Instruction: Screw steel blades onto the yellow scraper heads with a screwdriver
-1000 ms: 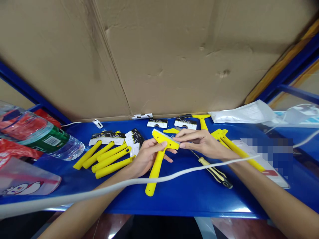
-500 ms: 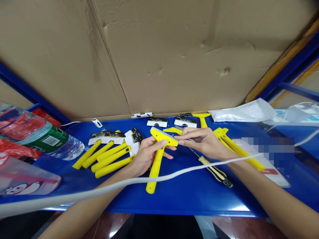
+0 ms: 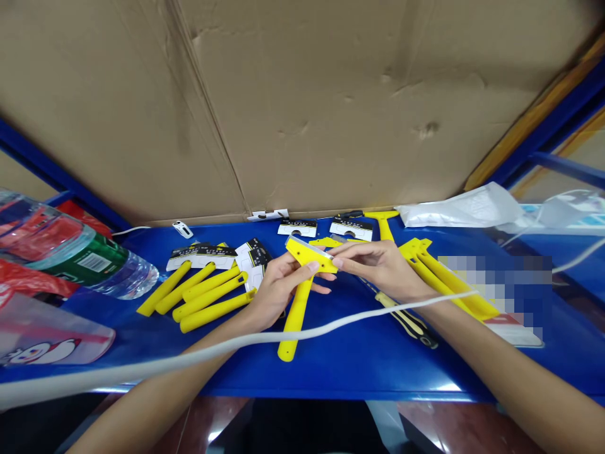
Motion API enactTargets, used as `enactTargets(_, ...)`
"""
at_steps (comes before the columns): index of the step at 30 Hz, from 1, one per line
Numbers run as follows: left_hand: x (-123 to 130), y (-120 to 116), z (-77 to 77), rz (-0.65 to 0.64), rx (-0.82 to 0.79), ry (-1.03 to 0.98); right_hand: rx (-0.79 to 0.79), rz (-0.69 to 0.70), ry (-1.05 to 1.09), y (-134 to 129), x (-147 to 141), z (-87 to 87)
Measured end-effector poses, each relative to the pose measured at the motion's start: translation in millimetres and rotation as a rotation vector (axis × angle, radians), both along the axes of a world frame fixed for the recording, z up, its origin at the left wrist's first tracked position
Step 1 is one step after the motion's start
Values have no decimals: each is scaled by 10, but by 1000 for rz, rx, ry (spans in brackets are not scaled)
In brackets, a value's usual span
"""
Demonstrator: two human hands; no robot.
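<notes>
The left hand (image 3: 278, 287) held a yellow scraper (image 3: 307, 257) pinched at the neck, thumb on the face of its head and fingers behind. The right hand (image 3: 385, 268) pressed thumb and fingers together on the head's right end, by the metal strip (image 3: 309, 246); whether they gripped strip or plastic could not be told. The scraper was above the middle of the blue surface (image 3: 359, 375), handle toward the near edge.

A fingertip sliding along the strip could have been cut, if its edge was sharp. A loose pinch might have let the head twist, and the white cord (image 3: 265, 342), crossing the handle in view, might have snagged it.

Below the right forearm, a screwdriver (image 3: 399, 313) pointed its butt toward the near edge. Handles (image 3: 208, 302) fanned out toward the left end, near a bottle (image 3: 94, 258); cards (image 3: 297, 227) lay by the far edge, and more scrapers (image 3: 437, 274) toward the right end.
</notes>
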State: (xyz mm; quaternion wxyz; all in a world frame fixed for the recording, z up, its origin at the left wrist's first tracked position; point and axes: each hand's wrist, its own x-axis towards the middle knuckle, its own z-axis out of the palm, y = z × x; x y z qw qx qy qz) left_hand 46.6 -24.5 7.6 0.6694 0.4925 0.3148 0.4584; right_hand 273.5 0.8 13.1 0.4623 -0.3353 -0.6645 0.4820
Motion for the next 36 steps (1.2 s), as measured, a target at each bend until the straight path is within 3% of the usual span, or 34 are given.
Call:
enactTargets(5, 19, 8, 28, 3, -36, 3, -45, 20, 58, -39, -24, 8)
enactTargets(13, 26, 55, -11, 2, -87, 130, -102, -61, 67, 19, 3, -49)
enactTargets(21, 50, 13, 2, 74, 39, 189, -226, -40, 56, 72, -33, -84)
enactTargets(24, 29, 37, 47, 112, 72, 156, -133, -77, -41, 104, -3, -89)
enactTargets(28, -46, 101, 123, 197, 73, 86, 175, -104, -374, 247, 39, -120)
enactTargets(32, -110, 135, 116, 237, -9, 27, 384, 134, -686, 407, -13, -132)
enactTargets(36, -120, 121, 3, 218, -77, 3, 436, 238, -770, 472, -147, -171)
